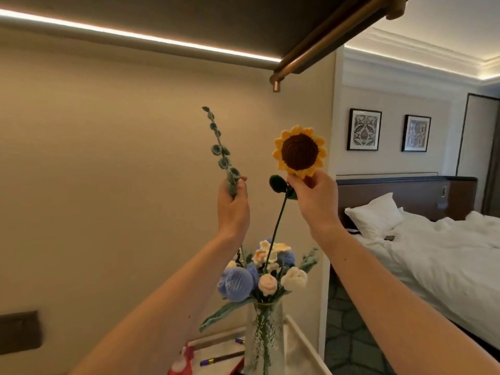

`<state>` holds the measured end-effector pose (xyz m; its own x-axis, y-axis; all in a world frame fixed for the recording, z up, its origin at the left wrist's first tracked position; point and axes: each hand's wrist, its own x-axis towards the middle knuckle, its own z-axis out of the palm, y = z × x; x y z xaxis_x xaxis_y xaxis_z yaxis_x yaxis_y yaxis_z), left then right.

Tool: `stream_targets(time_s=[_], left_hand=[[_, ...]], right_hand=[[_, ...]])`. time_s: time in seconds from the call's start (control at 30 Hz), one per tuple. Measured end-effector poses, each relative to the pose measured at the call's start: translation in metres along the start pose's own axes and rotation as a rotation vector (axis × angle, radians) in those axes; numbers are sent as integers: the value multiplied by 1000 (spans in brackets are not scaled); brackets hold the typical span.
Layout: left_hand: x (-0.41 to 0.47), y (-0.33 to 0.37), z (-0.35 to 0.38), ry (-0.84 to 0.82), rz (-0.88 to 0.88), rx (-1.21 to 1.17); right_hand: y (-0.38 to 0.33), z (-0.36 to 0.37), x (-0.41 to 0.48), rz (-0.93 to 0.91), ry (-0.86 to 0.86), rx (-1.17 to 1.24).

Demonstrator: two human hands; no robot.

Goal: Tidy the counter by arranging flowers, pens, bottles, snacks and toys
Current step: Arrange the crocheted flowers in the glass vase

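Vase [266, 339] low; L hand [233, 205] grips sprig [220, 150], R hand [315, 200] sunflower [299, 151].

A sunflower [299, 151] and a green leafy sprig [220, 150] are seen to be crocheted from matt, ribbed yarn, as is the bouquet [266, 274]. The vase [264, 339] is made of clear, textured glass. A brushed, bronze-toned metal rail [319, 40] is shown overhead. The bedding [443, 255] is rendered in white, crumpled cloth.

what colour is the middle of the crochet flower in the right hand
Dark brown, ringed by yellow petals: the crocheted sunflower held by the right hand, clearest in the head view.
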<state>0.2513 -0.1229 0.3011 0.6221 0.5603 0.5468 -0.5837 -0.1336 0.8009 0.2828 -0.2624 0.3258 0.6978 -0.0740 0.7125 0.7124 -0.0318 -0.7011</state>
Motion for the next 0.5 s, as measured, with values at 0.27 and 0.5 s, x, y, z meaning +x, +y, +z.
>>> stream_targets(time_s=[0.27, 0.5], left_hand=[[14, -22, 20, 60, -58, -198], [12, -47, 13, 56, -95, -50]], right_hand=[[38, 15, 13, -20, -77, -51], [72, 27, 0, 90, -211, -64]])
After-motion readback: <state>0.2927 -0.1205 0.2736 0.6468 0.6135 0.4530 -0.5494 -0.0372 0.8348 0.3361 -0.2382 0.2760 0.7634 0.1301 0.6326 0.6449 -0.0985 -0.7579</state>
